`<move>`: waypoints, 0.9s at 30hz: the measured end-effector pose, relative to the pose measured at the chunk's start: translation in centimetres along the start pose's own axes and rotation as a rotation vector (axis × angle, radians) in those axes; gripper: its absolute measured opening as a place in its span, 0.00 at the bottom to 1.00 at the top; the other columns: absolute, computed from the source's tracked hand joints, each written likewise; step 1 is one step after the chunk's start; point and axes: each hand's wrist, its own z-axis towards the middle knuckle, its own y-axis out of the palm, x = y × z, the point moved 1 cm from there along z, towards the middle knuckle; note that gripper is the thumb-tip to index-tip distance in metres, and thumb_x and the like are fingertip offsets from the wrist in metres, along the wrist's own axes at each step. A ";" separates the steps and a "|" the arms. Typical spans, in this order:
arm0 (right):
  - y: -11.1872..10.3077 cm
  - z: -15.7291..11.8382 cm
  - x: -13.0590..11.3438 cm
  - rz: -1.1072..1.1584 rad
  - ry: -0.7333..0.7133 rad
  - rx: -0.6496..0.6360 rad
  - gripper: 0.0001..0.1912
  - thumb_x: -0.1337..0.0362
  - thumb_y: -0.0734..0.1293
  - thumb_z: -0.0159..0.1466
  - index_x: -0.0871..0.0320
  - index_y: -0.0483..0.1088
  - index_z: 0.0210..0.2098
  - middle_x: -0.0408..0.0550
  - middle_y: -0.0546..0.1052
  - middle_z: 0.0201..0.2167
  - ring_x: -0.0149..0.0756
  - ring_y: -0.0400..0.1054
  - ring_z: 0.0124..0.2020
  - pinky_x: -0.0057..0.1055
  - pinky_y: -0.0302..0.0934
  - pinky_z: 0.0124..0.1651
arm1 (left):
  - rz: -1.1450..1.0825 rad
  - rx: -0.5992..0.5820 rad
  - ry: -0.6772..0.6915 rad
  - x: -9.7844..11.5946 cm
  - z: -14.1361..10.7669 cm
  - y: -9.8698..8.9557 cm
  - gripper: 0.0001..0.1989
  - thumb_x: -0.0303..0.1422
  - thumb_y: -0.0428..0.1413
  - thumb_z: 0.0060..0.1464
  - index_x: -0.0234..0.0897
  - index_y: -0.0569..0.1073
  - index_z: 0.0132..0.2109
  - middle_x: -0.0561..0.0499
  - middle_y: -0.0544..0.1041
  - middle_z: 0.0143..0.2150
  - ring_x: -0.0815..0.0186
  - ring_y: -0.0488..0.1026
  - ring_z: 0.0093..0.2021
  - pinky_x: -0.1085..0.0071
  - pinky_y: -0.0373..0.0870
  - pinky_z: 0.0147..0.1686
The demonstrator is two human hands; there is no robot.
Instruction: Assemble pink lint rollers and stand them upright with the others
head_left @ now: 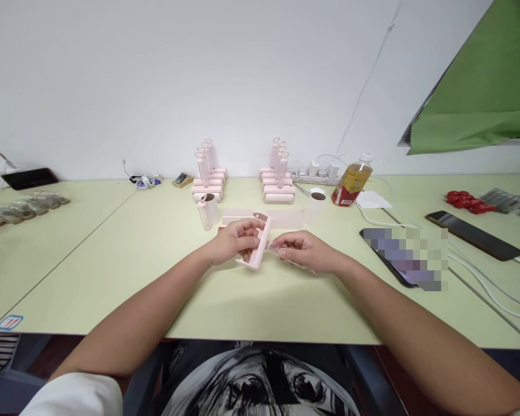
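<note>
My left hand (233, 240) is closed around a pink plastic lint roller frame (262, 245), tilted, with a curved piece at each end. Just right of it, my right hand (305, 251) pinches a thin clear plastic piece (289, 262), whose exact kind I cannot make out. Both hands are slightly above the table, close together. Behind the left hand stand a pink handle with a loop (205, 214) and a pale roll with a brown core (212, 203). Another such roll (315, 209) stands behind the right hand. A flat pale pink strip (286, 218) lies between the rolls.
Two rows of pink rollers (208, 188) with upright handles stand near the wall. A drink bottle (352, 182), a power strip (316, 178), white cables and two phones (474, 234) are on the right. Red bundles (468, 201) lie farther right, wrapped items (26, 208) far left.
</note>
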 end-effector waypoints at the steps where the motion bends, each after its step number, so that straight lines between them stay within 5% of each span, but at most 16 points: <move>1: 0.0 0.0 0.0 0.008 -0.008 -0.004 0.21 0.48 0.70 0.60 0.61 0.74 0.42 0.37 0.65 0.22 0.24 0.53 0.19 0.26 0.47 0.22 | -0.028 -0.062 -0.012 0.0 -0.1 -0.1 0.26 0.41 0.64 0.50 0.36 0.66 0.52 0.55 0.74 0.32 0.71 0.74 0.25 0.74 0.69 0.25; 5: 0.0 0.1 -0.2 0.012 -0.106 0.043 0.22 0.49 0.70 0.59 0.62 0.75 0.41 0.40 0.67 0.25 0.26 0.55 0.23 0.27 0.50 0.26 | -0.150 -0.148 -0.014 -0.5 0.0 0.1 0.30 0.41 0.65 0.49 0.43 0.58 0.52 0.56 0.74 0.33 0.64 0.79 0.28 0.73 0.72 0.25; 10: -0.1 0.3 -0.2 -0.009 -0.223 0.109 0.20 0.51 0.72 0.59 0.61 0.74 0.42 0.42 0.66 0.27 0.30 0.58 0.28 0.28 0.55 0.30 | -0.213 -0.021 0.006 -0.6 0.1 0.4 0.30 0.43 0.66 0.47 0.44 0.55 0.48 0.59 0.74 0.31 0.60 0.80 0.29 0.73 0.71 0.24; 18: 0.1 0.3 0.3 -0.064 -0.317 0.019 0.19 0.52 0.70 0.61 0.60 0.74 0.44 0.46 0.72 0.33 0.32 0.63 0.32 0.30 0.59 0.36 | -0.041 -0.183 -0.073 0.3 -0.7 -0.1 0.24 0.47 0.66 0.47 0.32 0.71 0.43 0.46 0.79 0.34 0.63 0.79 0.31 0.72 0.70 0.29; 27: 0.4 0.1 -0.4 -0.055 -0.310 -0.039 0.18 0.52 0.70 0.61 0.60 0.75 0.42 0.47 0.72 0.34 0.33 0.63 0.32 0.30 0.59 0.37 | -0.057 -0.186 -0.038 0.5 -0.9 0.0 0.20 0.43 0.68 0.45 0.31 0.76 0.39 0.45 0.81 0.32 0.63 0.78 0.32 0.71 0.72 0.30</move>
